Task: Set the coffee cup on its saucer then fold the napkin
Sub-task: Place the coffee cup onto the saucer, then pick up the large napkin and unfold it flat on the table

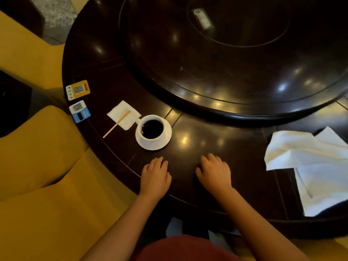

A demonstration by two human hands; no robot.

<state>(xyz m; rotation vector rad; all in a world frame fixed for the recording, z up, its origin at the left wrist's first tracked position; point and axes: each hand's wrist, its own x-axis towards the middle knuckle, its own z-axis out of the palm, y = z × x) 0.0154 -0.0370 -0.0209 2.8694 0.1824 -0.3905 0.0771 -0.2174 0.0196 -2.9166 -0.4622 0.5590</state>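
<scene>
White china, cup (152, 129): sits on its saucer (165, 141) already, left of centre on the dark table (235, 147), full nearly to the brim with black coffee.
Cup handling: judged rigid, brittle, glazed so likely slick; the liquid makes it spill-prone. Best taken by the handle, kept level.
Cup heading: handle points up-left, toward the small paper napkin (123, 114); no long axis to speak of, round body.
Cloth napkin (308, 166): large, white, rumpled, at the right edge of the table, well apart from the cup; lower part hangs toward the table rim.
Napkin handling: judged soft, light, limp; will drape and not hold shape until creased. Take it by two corners or along one hemmed edge, then lay flat.
Napkin long axis: runs roughly from upper left to lower right; one loose flap points left.
Left hand (155, 176): palm down on the table, fingers loosely spread, holding nothing, just below the saucer.
Right hand (214, 174): same, flat and empty, between cup and cloth.
Stirrer (116, 124): wooden stick lying across the paper napkin, slanting lower left to upper right.
Step judged next: the fold.
</scene>
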